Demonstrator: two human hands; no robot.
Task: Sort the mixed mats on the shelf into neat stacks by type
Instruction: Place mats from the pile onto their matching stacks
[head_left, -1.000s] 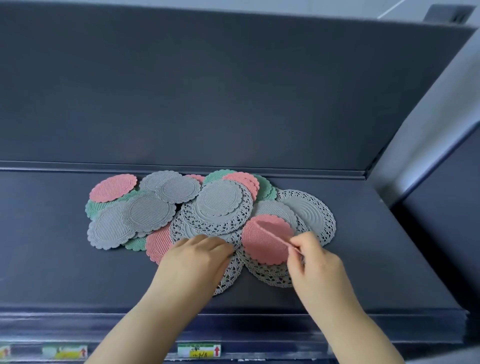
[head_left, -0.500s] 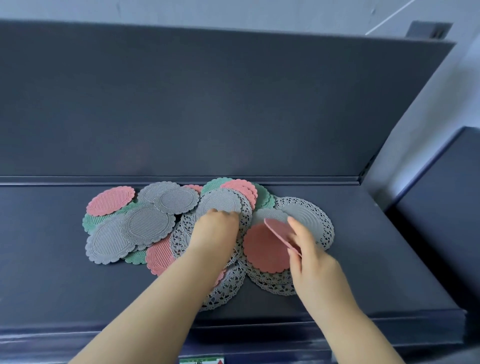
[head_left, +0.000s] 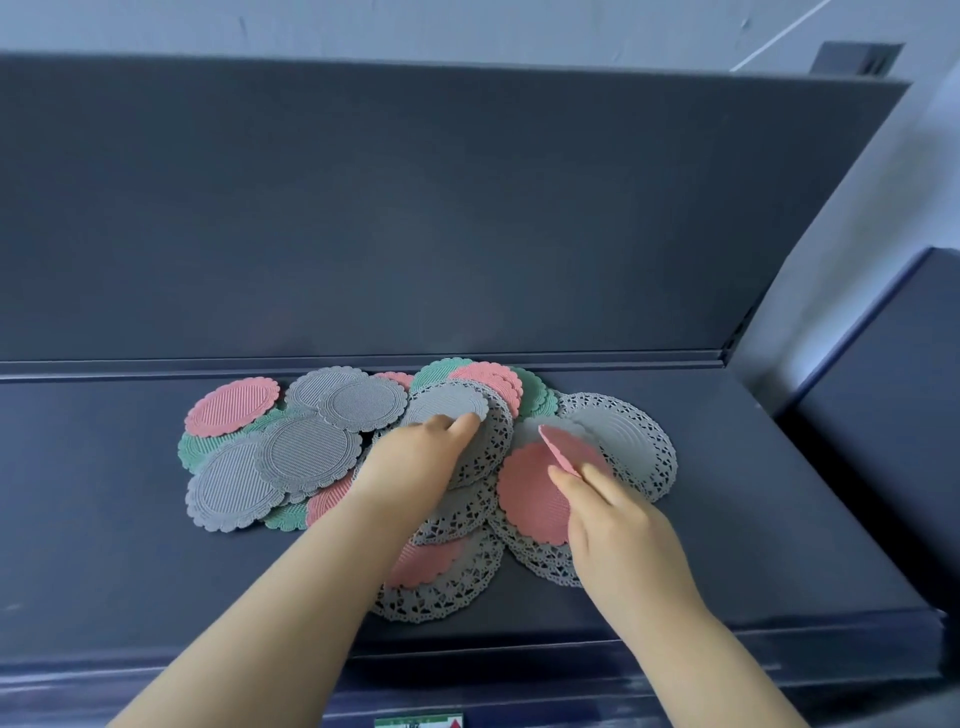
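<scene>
a mixed pile of mats (head_left: 306, 452) is spread on the dark shelf (head_left: 104, 571). a grey ribbed mat (head_left: 444, 408) is held at its near edge by the left hand (head_left: 421, 460). a tilted pink mat (head_left: 563, 448) is pinched by the right hand (head_left: 618, 525) above a flat pink mat (head_left: 527, 499).

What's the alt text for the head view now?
On a dark shelf, a person's right hand pinches the lifted edge of a pink mat while the left hand touches the edge of a grey ribbed mat. Both lie in an unsorted pile of overlapping pink, green and grey round mats.
</scene>
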